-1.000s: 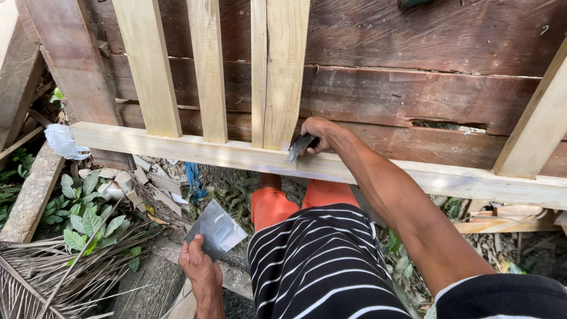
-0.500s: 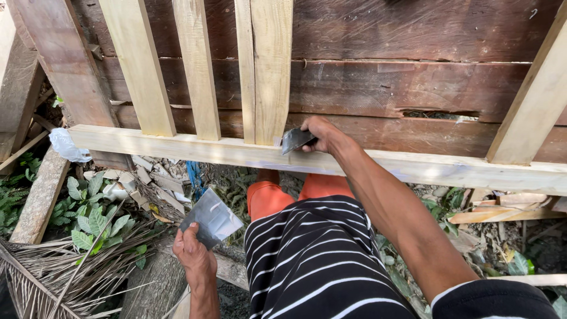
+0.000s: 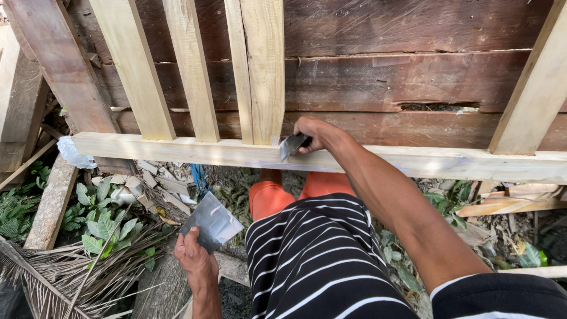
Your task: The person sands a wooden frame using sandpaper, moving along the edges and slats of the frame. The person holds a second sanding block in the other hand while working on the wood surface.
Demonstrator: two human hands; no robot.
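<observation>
Pressing scraper (image 3: 293, 145) blade onto rail (image 3: 177, 150), pinched in my right hand (image 3: 316, 133), left hand (image 3: 195, 257) gripping metal sheet (image 3: 211, 223) low beside knee.

Above the pale horizontal wooden rail (image 3: 177, 150), your hand could pass between the light upright slats (image 3: 133, 65); the dark brown plank wall (image 3: 384, 82) blocks it behind them. Below it lies open space.

Grey metal scraper blade (image 3: 293, 145) tilted against pale horizontal rail (image 3: 177, 150); grey flat plate (image 3: 211, 222) lower left

Scraper (image 3: 292, 146) on horizontal rail (image 3: 177, 150), below upright slats (image 3: 263, 71); metal sheet (image 3: 211, 223) lower left.
</observation>
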